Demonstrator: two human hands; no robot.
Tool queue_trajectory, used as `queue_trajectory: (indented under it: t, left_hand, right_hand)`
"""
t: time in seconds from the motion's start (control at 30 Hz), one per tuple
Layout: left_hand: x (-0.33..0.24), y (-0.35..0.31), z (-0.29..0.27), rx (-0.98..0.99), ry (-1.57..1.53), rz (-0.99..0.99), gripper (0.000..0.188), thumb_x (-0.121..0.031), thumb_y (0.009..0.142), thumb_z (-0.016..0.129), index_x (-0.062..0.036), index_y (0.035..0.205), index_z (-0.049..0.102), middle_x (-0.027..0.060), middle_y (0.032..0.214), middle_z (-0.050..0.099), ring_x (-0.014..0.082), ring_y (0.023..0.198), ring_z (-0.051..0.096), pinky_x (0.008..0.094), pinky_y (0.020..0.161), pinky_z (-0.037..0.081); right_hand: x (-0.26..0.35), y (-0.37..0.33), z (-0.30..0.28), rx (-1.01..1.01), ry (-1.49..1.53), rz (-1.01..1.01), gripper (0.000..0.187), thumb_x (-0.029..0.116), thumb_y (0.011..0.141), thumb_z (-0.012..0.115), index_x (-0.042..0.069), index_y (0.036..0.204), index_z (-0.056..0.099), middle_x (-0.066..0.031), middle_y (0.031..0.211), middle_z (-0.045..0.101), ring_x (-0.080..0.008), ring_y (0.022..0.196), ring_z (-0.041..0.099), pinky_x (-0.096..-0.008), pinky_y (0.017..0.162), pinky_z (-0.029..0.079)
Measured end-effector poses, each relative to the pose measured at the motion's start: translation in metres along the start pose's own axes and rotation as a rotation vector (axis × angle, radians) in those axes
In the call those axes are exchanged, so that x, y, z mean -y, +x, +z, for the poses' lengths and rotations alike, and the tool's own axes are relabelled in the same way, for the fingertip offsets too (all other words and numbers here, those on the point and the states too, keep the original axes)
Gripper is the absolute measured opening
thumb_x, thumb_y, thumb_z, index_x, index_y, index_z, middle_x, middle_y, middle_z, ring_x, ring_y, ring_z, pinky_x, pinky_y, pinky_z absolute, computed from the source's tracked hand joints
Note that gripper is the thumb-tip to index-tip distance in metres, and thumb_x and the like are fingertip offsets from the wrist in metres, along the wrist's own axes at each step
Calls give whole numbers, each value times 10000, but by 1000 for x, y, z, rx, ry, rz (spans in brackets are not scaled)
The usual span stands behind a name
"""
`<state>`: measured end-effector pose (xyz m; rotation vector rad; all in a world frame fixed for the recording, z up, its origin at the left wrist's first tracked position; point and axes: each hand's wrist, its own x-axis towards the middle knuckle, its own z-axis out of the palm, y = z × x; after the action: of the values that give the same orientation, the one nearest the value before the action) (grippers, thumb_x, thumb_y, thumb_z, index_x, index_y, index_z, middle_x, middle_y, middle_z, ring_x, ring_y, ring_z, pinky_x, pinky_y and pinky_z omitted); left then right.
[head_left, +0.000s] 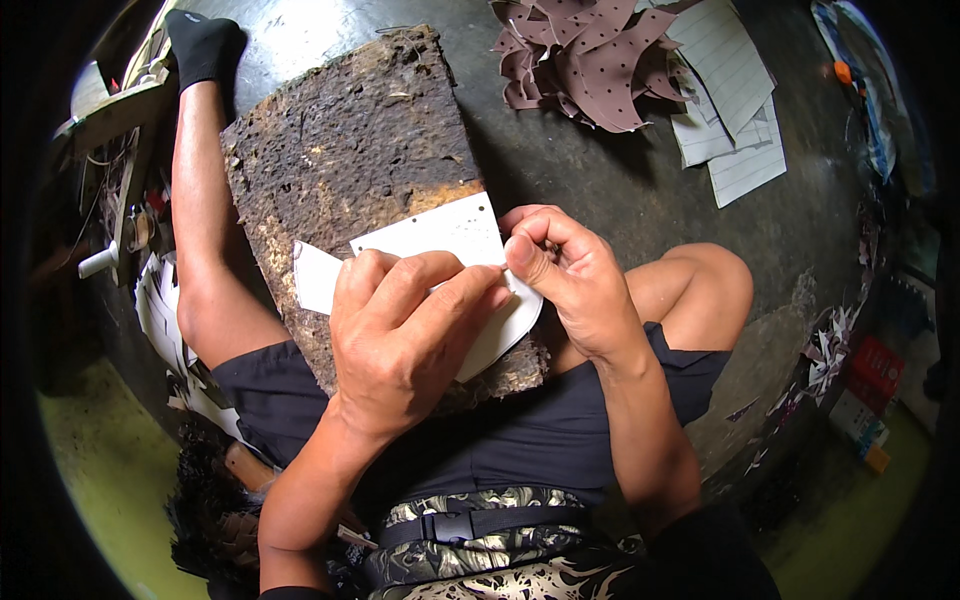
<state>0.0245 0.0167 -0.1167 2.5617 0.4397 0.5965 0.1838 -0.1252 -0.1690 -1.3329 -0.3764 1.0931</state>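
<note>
Resting near the lower end of the rough, pitted slab (350, 140), the white sheet (425, 232) lies beneath the left hand (392, 335), whose spread seems meant to steady it. The left fingers are bent, tips bunched above the sheet; whether they grip anything cannot be determined. The right hand (585, 290) stands at the sheet's right edge, thumb and forefinger close together, probably for fine control; any small item between them is not discernible. The slab lies between the person's legs, apparently for easy reach. On the dark, scuffed floor (600, 190) beyond lie brown dotted pieces (600, 65) and lined sheets (735, 75).
</note>
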Motion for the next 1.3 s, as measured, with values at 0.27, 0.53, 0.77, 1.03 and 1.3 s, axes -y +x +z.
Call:
queue_trajectory:
  t: [0.27,0.53,0.77,1.03,1.3]
  left_hand:
    - [0,1,1,-10,7,6,250,-202,861,964,-175,1089,864,-28,1006,730,214,855,587,391,776,462]
    - [1,4,-3,19,23,3,260,-248,840,983,-203,1063,857,-44,982,704,208,873,598,399,803,440]
    - [2,7,-10,38,64,23,245,-287,843,983,-247,1053,863,-79,978,698,194,905,612,404,882,413]
    - [3,11,-11,39,58,48,255,-292,805,992,-256,1030,878,-85,986,711,189,919,622,410,930,397]
    - [6,13,-13,49,42,57,253,-293,789,992,-258,1012,877,-85,971,715,189,915,626,410,926,399]
  right_hand:
    - [-4,1,-5,-9,31,69,325,349,1117,823,36,1051,767,7,1214,657,-58,990,603,-255,900,521]
    - [-9,4,-10,-52,-56,34,303,308,1106,839,24,1020,776,6,1193,676,-46,953,584,-233,851,505]
    - [-10,6,-13,-99,-120,5,299,292,1090,859,17,1013,772,9,1175,680,-44,904,573,-229,808,500]
    - [-12,11,-20,-125,-252,-38,313,313,1056,894,28,1004,776,-34,1194,702,-91,957,594,-275,863,516]
    - [-9,16,-24,-165,-394,-61,341,332,1018,925,20,1002,788,-90,1254,722,-155,1015,649,-319,896,546]
